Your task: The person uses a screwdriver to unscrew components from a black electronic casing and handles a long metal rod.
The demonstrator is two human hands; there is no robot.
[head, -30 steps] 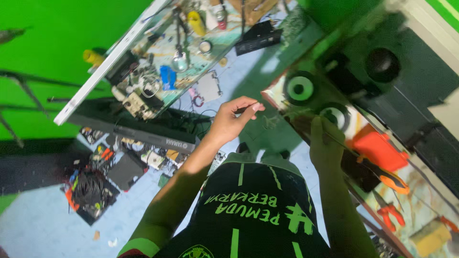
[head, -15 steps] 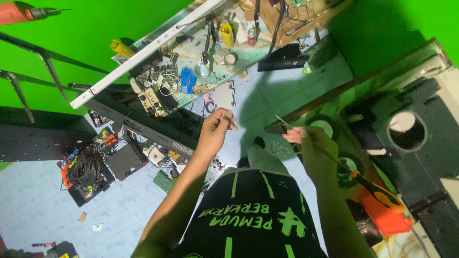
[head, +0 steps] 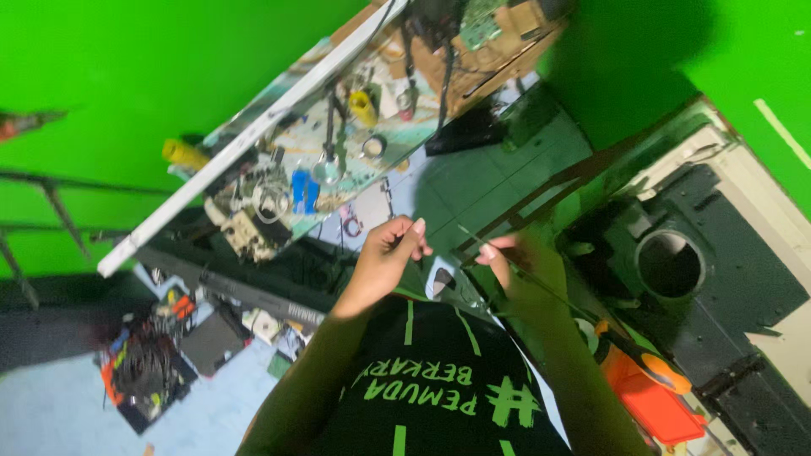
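Head view, looking down, frame rotated. Left hand (head: pixel 384 257) raised over the pale floor (head: pixel 473 181), thumb and fingertips pinched together; something very small possibly between them, too small to tell. Right hand (head: pixel 519 262) just beside it, a small gap between the two, fingers closed around a thin dark rod or wire (head: pixel 541 283) running diagonally from above the fingertips down past the wrist. Rod held in the air over the floor, near the black frame (head: pixel 591 181). Both forearms reaching up from a black shirt (head: pixel 439 397) with green lettering.

Beyond the hands: tilted white board (head: pixel 253 139) loaded with small parts, among them a yellow cylinder (head: pixel 361 108), a blue piece (head: pixel 304 192) and a tangle of wires and components (head: pixel 253 211). Yellow object (head: pixel 184 154) at the board's far edge. Cardboard box (head: pixel 507 29) at top. Right of frame: dark panel with a round hole (head: pixel 672 266). Lower right, beside the right forearm: orange tool body (head: pixel 650 393). Lower left on the floor: pile of cables and tools (head: pixel 144 371). Green wall (head: pixel 127 67) behind.
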